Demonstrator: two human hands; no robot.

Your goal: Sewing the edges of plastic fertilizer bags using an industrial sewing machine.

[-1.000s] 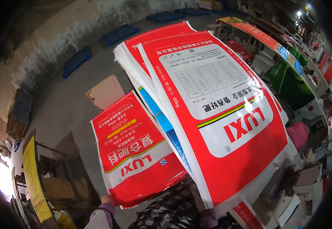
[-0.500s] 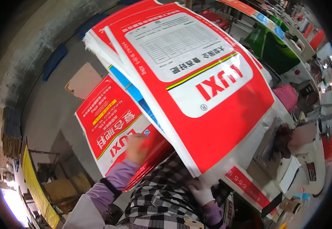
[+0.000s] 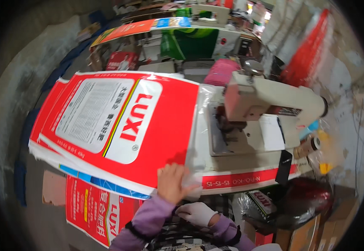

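Observation:
A stack of red and white printed bags (image 3: 165,121) lies at the left of the sewing machine (image 3: 270,102), a clear plastic liner (image 3: 201,121) showing along its right edge. My bare left hand (image 3: 172,180) rests on the near right corner of the top bag, fingers laid on it and thumb spread to the right. Just below it, my right hand (image 3: 198,212) in a white glove is close to my lap with its fingers curled; what they hold, if anything, is hidden. Another red bag (image 3: 92,209) hangs lower at the left, below the stack.
On the machine table are a white notepad (image 3: 272,133), a dark flat object (image 3: 283,166) and a thread spool (image 3: 307,147). A pink bundle (image 3: 222,72) sits behind. Cardboard boxes (image 3: 328,228) and a dark red shiny object (image 3: 312,196) are at the lower right.
The view has turned right, toward the sewing machine. The bag stack now lies flatter beside it. My left hand has moved from the lower bag onto the stack's near corner; my right hand is near it.

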